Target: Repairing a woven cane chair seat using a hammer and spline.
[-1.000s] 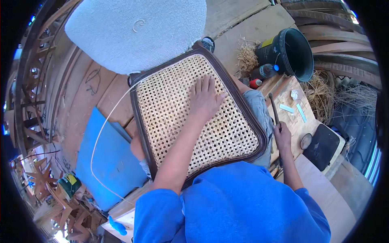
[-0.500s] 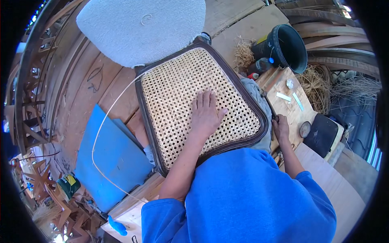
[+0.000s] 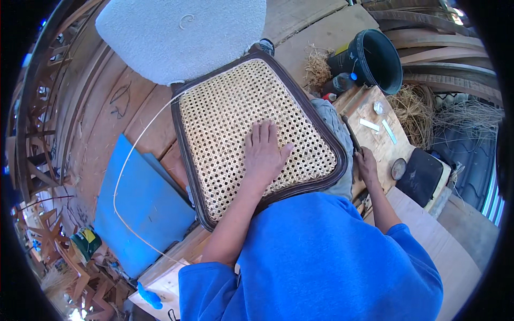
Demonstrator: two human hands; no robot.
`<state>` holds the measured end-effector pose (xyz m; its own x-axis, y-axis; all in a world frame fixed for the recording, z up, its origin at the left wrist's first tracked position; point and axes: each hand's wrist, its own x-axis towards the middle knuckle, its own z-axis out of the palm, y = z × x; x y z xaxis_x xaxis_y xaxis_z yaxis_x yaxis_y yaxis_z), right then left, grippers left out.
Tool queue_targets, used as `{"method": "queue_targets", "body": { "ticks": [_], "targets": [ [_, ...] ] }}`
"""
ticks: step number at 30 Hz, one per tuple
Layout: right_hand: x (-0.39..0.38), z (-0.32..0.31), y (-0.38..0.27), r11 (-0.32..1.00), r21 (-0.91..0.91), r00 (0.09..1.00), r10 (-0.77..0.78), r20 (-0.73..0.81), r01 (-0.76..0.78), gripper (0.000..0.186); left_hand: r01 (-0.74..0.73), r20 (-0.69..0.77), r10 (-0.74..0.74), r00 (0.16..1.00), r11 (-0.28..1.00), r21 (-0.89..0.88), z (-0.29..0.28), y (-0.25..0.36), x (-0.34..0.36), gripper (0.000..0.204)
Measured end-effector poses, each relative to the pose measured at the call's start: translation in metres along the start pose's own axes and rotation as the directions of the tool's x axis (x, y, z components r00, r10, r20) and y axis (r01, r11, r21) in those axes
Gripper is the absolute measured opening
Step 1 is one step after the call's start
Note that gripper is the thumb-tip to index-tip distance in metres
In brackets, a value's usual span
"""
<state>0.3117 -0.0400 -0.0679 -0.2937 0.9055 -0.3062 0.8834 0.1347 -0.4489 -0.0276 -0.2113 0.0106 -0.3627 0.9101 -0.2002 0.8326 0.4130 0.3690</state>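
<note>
A woven cane panel in a dark wooden frame with rounded corners lies before me, its near edge against my blue shirt. My left hand rests flat on the weave, with fingers pointing away and the thumb spread. A long pale cane strand loops out from the frame's far left corner and down toward my left sleeve. Right of the frame, my right hand is closed around a dark, slim, stick-like tool. Its far end points away from me; its exact kind is unclear.
A pale padded surface lies beyond the frame. On the right are a wooden board with white strips, a round tin, a black case and a dark bucket. A blue sheet lies left.
The view has shifted slightly, so most things sit a little further left. My left hand stays flat on the cane, and slightly more of the dark tool shows beyond my right hand.
</note>
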Motion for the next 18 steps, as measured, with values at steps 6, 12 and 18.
{"method": "queue_targets", "body": {
  "ticks": [6,12,18],
  "targets": [
    [0.024,-0.051,-0.098,0.984,0.049,0.984,-0.174,0.031,0.173,0.023,0.061,-0.123,-0.055,0.991,0.997,0.046,0.018,-0.032,0.091,0.070],
    [0.075,-0.067,-0.219,0.956,0.022,0.917,-0.288,0.275,0.293,0.022,0.163,-0.068,-0.169,0.983,0.984,-0.077,0.009,-0.053,0.177,0.066],
    [0.136,-0.041,-0.286,0.877,-0.103,0.821,-0.390,0.417,0.469,0.027,0.163,-0.164,-0.187,0.969,0.975,-0.148,0.024,-0.058,0.187,0.065]
  ]
}}
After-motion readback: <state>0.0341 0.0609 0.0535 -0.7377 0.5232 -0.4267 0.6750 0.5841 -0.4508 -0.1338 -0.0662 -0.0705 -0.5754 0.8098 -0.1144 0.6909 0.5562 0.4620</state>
